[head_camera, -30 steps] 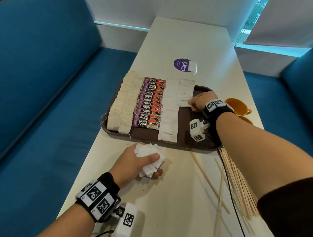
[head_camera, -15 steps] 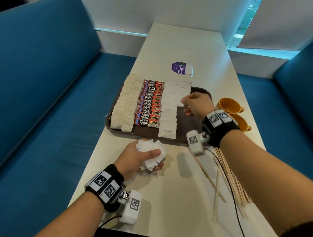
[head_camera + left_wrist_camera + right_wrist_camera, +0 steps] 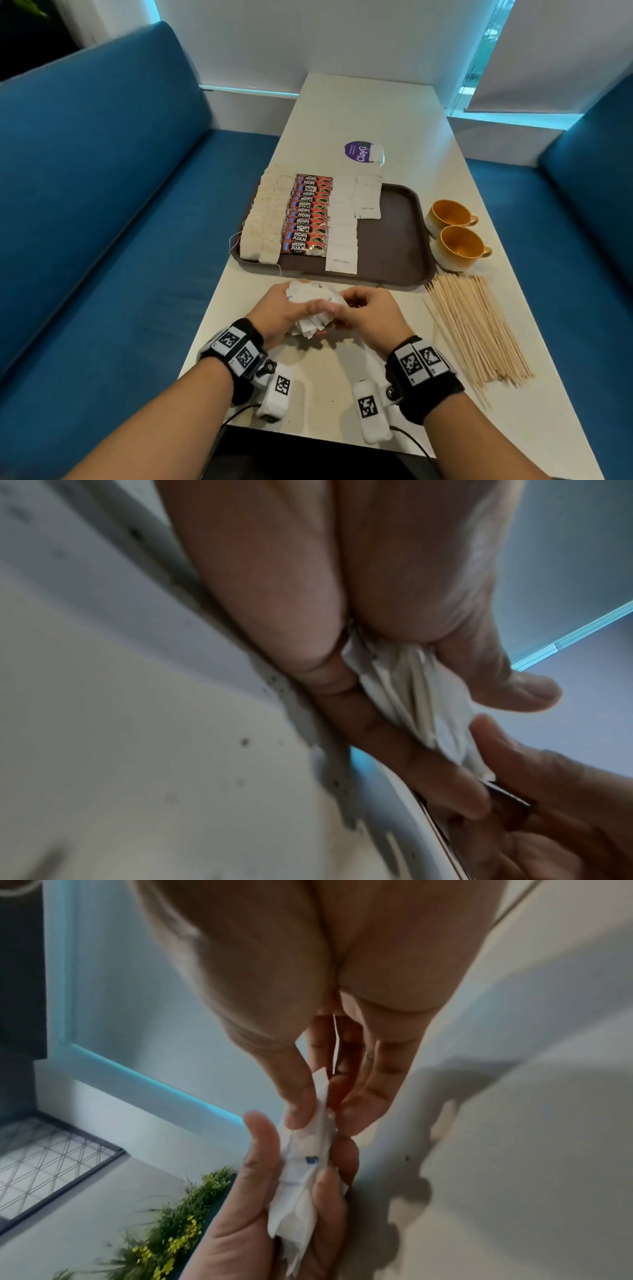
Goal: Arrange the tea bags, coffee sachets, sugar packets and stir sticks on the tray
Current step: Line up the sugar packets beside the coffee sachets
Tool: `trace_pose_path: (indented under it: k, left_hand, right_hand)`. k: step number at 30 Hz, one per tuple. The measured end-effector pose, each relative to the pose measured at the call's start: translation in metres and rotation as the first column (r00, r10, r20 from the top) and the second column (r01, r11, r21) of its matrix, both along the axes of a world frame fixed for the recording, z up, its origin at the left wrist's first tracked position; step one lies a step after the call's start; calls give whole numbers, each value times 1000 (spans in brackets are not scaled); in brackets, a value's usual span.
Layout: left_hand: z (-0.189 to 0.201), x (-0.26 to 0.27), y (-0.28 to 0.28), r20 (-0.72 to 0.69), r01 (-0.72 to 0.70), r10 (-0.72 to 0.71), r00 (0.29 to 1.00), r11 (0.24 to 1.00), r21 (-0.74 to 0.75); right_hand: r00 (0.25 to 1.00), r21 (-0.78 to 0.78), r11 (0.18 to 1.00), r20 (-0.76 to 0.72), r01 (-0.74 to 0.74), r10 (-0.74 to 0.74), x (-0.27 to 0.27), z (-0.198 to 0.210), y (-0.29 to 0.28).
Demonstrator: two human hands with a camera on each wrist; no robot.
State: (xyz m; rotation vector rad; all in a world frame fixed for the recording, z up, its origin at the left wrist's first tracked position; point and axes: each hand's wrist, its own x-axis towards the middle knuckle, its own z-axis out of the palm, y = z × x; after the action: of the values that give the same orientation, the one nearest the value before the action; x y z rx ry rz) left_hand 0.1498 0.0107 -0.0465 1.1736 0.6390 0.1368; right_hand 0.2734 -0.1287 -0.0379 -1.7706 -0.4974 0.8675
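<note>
My left hand grips a bunch of white sugar packets just above the table, in front of the brown tray. My right hand meets it, thumb and fingertips pinching one packet at the bunch's edge. The left wrist view shows the packets fanned between my left thumb and fingers. On the tray lie two columns of tea bags, a column of red coffee sachets and two columns of sugar packets, the right one short. Wooden stir sticks lie loose on the table at the right.
Two orange cups stand right of the tray, above the sticks. A purple sticker lies beyond the tray. Blue bench seats flank the narrow white table. The tray's right third is bare.
My right hand has left the short packet column on the tray and come back to the bunch in my left hand. The left hand has kept hold of the packets.
</note>
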Motion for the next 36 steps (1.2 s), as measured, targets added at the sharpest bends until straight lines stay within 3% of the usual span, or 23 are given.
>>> trace_pose_path:
  k: [4, 11, 14, 17, 20, 23, 27, 32, 36]
  left_hand:
    - [1, -8, 0, 24, 34, -33, 999, 998, -52]
    - [7, -31, -12, -26, 41, -43, 999, 997, -67]
    - [7, -41, -16, 23, 55, -52, 998, 987, -148]
    - [9, -49, -23, 122, -25, 51, 991, 978, -206]
    - [13, -53, -36, 213, -72, 124, 969, 969, -235]
    - [14, -51, -47, 202, -151, 205, 958, 955, -256]
    - [16, -44, -59, 86, -216, 262, 961, 908, -358]
    - [17, -37, -63, -26, -185, 185, 982, 945, -271]
    - [21, -27, -57, -41, -211, 208, 977, 930, -303]
  right_hand:
    - [989, 11, 997, -131, 76, -74, -7, 3, -9]
    - [982, 35, 990, -132, 140, -134, -19, 6, -26]
    - [965, 114, 975, -202, 192, -167, -22, 9, -33]
    - [930, 197, 953, -335, 228, -153, -24, 18, -39]
    - [917, 225, 945, -372, 237, -142, -26, 27, -46]
    - [919, 249, 936, -367, 249, -146, -28, 28, -52]
    - [961, 251, 944, -230, 212, -154, -28, 21, -55]
    - [989, 174, 976, -94, 133, -118, -26, 21, -54]
    - [988, 203, 970, -106, 135, -115, -22, 22, -49]
